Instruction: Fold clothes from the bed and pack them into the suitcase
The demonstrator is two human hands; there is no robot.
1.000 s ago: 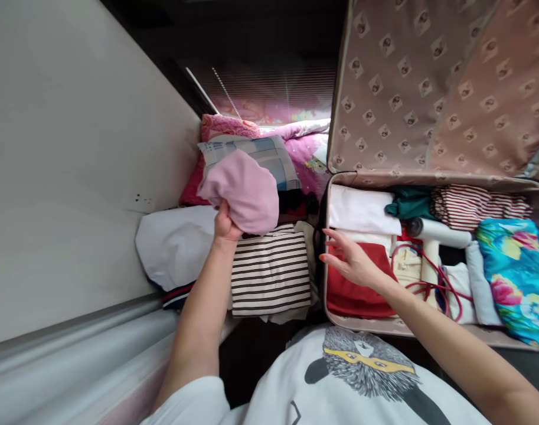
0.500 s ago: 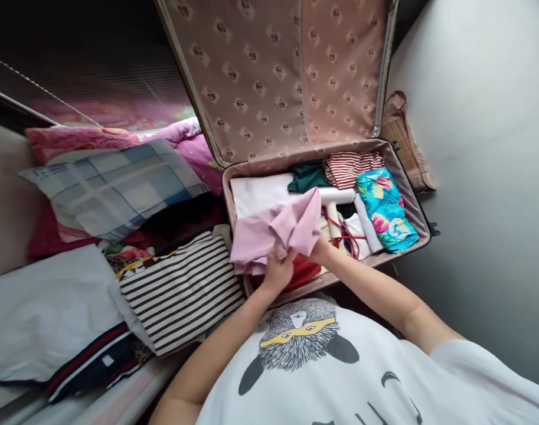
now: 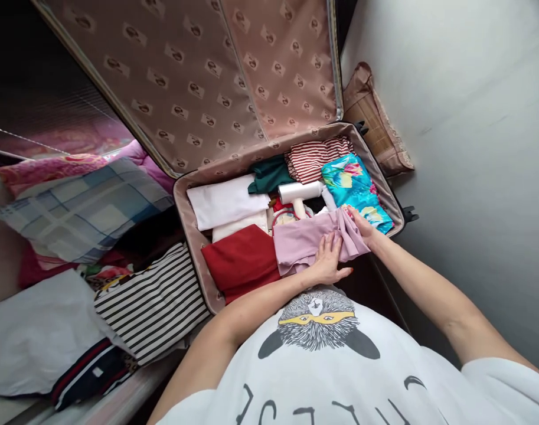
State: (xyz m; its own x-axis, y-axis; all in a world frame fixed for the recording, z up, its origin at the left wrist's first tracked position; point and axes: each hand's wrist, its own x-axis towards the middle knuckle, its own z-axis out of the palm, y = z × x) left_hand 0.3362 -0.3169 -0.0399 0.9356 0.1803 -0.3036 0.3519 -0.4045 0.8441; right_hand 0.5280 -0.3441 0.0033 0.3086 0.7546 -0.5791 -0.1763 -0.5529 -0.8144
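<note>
A folded pink garment (image 3: pixel 302 236) lies at the front of the open suitcase (image 3: pixel 193 260), right of a folded red garment (image 3: pixel 240 257). My left hand (image 3: pixel 327 262) rests flat on the pink cloth with its fingers spread. At the cloth's right end my right hand (image 3: pixel 363 227) grips the bunched edge, its fingers partly hidden by the folds. Just behind the pink garment sits a white hair dryer (image 3: pixel 300 192). Close to my right hand is a blue floral garment (image 3: pixel 349 183). Folded white clothes (image 3: pixel 227 200) fill the left side.
Also inside are a dark green garment (image 3: pixel 271 174) and a red-striped one (image 3: pixel 317 158). To the left lie a black-and-white striped garment (image 3: pixel 152 304), white cloth (image 3: pixel 34 330) and a plaid pillow (image 3: pixel 83 206). A wall (image 3: pixel 464 118) rises on the right, beside a brown bag (image 3: pixel 378 124).
The pink garment has moved right and down from over the white clothes, uncovering the red garment. My left hand has gone from gripping it to lying flat. The view has shifted.
</note>
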